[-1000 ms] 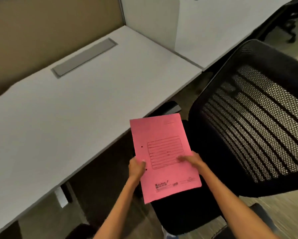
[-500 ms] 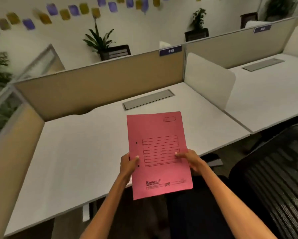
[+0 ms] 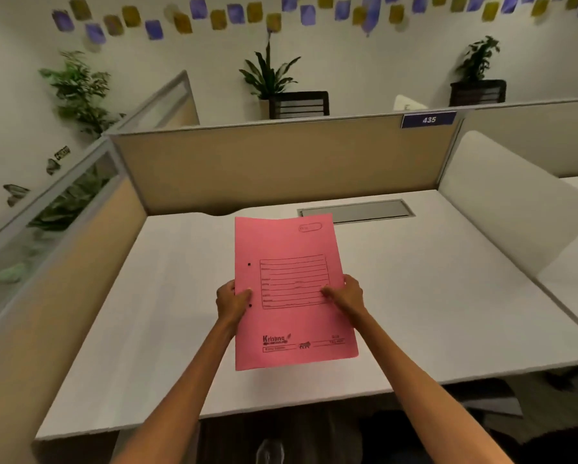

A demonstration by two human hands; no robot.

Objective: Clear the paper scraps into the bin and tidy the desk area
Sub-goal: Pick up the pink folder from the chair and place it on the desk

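One white tabletop (image 3: 448, 313) fills the middle of the view, closed in by tan partition walls: one (image 3: 280, 162) along its far edge, one (image 3: 63, 279) with a glass strip on top along its left edge. One rounded white divider panel (image 3: 515, 212) stands along the right edge, with a second white desk surface beyond it. One grey cable hatch (image 3: 356, 211) is set flush near the far edge, right of centre. A blue tag (image 3: 428, 119) reading 435 sits on the top right of the far partition. Behind the partitions, three potted plants show clearly against a pale wall: one at the left (image 3: 80, 92), one in the middle (image 3: 274, 78), one at the right (image 3: 478, 72). A band of purple and yellow paper squares (image 3: 214, 15) runs along the top of the wall.

One pink file folder (image 3: 291, 296) is held over the middle of the tabletop, printed face up, its long side running away from the near edge. Whether it touches the surface cannot be told. The left hand (image 3: 232, 301) grips its left edge and the right hand (image 3: 346, 294) its right edge; on each, the thumb lies on top and the fingers are hidden beneath, pinching the folder.
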